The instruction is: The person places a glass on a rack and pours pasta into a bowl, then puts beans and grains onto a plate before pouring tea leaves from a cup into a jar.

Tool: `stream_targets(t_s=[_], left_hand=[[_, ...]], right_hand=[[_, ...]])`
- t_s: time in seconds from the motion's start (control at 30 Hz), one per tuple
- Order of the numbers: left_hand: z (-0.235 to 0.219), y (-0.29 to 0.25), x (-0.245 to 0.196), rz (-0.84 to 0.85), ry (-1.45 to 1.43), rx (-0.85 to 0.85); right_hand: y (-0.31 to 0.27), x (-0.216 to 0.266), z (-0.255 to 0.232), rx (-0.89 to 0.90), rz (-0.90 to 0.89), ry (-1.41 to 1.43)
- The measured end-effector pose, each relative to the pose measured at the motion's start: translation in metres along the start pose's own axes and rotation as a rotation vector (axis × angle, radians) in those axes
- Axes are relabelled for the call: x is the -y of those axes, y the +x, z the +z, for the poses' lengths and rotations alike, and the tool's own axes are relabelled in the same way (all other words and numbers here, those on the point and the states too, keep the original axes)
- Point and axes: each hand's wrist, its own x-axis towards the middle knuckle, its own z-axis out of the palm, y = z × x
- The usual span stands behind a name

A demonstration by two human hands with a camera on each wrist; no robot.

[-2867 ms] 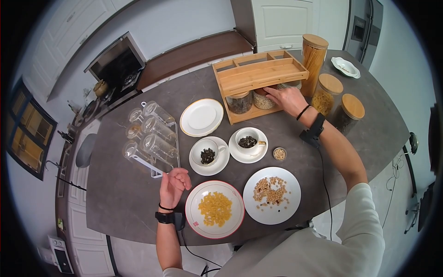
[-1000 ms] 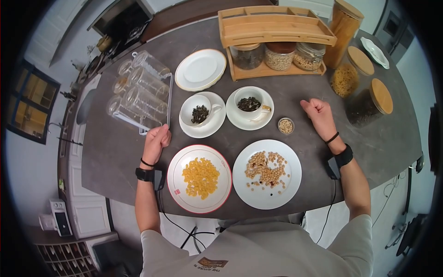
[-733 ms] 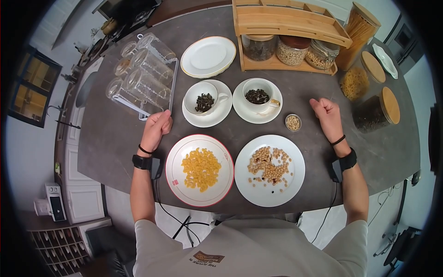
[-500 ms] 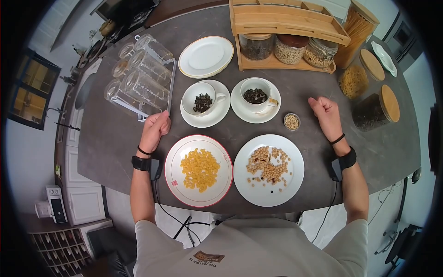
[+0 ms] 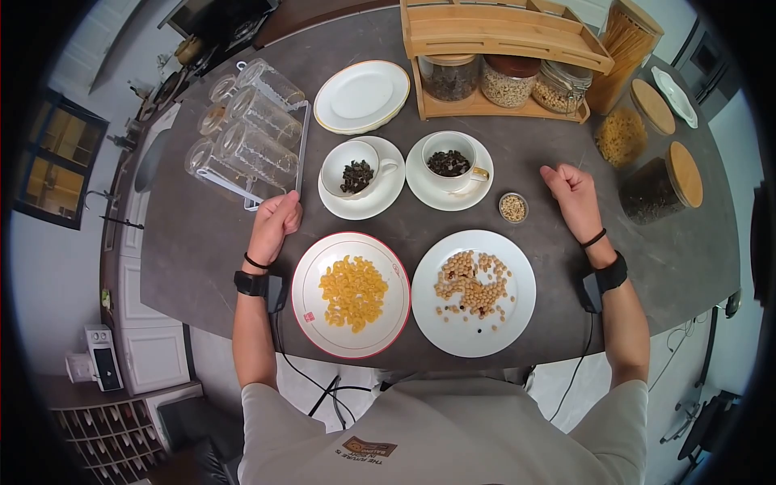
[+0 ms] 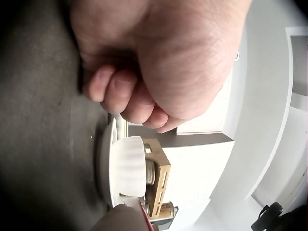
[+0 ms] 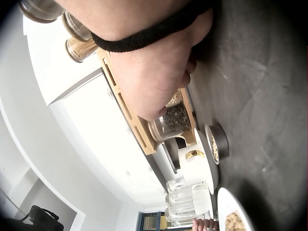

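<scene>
My left hand rests on the dark table as a fist, fingers curled into the palm, right by the front corner of the white glass rack. Across the table my right hand is also curled into a fist, holding nothing, to the right of a small bowl of grains. Between the hands stand two white cups, the left cup and the right cup, with dark leaves inside. Nearer me lie a red-rimmed plate of yellow pasta and a white plate of beans.
A wooden shelf with several jars stands at the back. To its right are a tall spaghetti jar, a pasta jar and a dark-filled jar. Upturned glasses fill the rack; white oval plates sit behind the cups.
My right hand has left a jar in the wooden shelf and come back to the table as a fist. The left hand's fingers have curled in. Over the last half second both stay still.
</scene>
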Motion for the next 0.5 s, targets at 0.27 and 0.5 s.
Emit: stream_targets(t_s=[0.27,0.5], left_hand=[[0.0013,-0.0007,-0.0002,-0.005,0.009,-0.014],[0.0006,-0.0002,-0.0001,-0.007,0.004,-0.001]], right_hand=[[-0.0005,0.0011,-0.0001,0.006,0.011,-0.005],[-0.0001,-0.0006,-0.0002,0.010,0.003,-0.005]])
